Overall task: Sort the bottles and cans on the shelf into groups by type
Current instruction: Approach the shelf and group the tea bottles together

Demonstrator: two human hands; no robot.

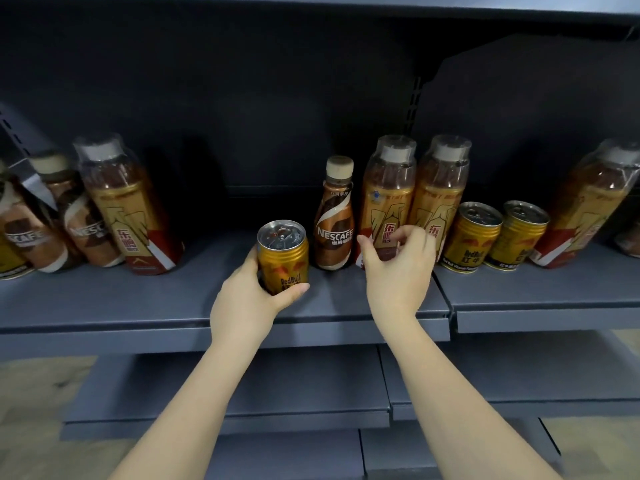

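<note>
My left hand (247,299) grips a gold Red Bull can (282,256) at the middle of the grey shelf (145,306). To its right stands a small brown Nescafe bottle (334,216). My right hand (398,268) reaches with fingers apart in front of two tall gold bottles (386,199) (440,192), holding nothing. Two more Red Bull cans (472,237) (517,235) stand further right, then another tall gold bottle (588,206). At the left are a tall gold bottle (128,206) and two Nescafe bottles (83,216) (24,233).
A dark back panel (277,116) closes the shelf behind. The shelf has a seam (446,299) right of my right hand. Lower grey shelves (277,393) jut out beneath my arms, and a light floor (38,403) shows at the lower left.
</note>
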